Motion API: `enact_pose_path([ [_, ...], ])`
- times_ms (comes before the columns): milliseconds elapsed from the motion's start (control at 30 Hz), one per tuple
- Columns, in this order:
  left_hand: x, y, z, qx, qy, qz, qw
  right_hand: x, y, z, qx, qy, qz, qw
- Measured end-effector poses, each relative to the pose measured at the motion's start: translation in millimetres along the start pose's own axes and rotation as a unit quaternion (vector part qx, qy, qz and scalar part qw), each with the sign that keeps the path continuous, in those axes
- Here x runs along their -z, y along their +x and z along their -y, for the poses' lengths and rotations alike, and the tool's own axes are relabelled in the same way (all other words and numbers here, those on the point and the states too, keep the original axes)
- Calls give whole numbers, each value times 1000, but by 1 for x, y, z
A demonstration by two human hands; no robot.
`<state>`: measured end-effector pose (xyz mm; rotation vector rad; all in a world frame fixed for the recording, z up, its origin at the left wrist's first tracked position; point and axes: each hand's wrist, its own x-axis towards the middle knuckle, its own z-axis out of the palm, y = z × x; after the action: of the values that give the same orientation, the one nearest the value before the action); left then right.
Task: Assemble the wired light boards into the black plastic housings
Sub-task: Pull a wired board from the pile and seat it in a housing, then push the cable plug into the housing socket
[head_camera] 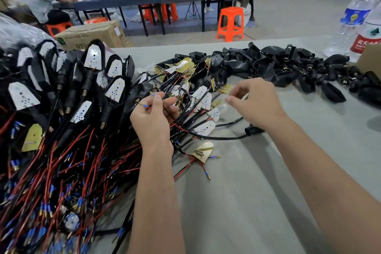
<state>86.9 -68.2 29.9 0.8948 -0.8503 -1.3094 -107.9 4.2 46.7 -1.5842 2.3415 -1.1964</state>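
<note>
Boards with wires (203, 97) lie tangled mid-table, between the finished stack (61, 80) on my left and the empty black housings (274, 66) heaped at the far right. I judge each board light, thin and stiff, with LEDs on the white face that I would rather not press; the red and black leads are limp and snag on their neighbours, so a pull on one drags several. The board's edges look the safest place to grip, or a lead close to its solder joint.

My left hand (153, 113) is pinched on a lead with a blue-sleeved terminal (144, 105), above the tangle. My right hand (252, 99) hovers over the loose boards with fingers curled; whether it holds anything I cannot tell. The grey table (237, 202) is bare near me; water bottles (358, 20) stand far right.
</note>
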Motion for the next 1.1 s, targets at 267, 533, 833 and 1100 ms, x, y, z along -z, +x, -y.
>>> enact_pose_path([
  [267,6,13,2,-29,71,-6,997,-54,18,47,129,-75,180,972],
  [533,4,12,2,-83,131,32,987,-51,-16,44,140,78,196,968],
  [833,3,9,0,-65,75,77,992,-33,-27,4,72,73,114,988],
  [1100,-53,-28,20,-154,277,267,910,45,-3,-88,-73,-53,-97,991],
])
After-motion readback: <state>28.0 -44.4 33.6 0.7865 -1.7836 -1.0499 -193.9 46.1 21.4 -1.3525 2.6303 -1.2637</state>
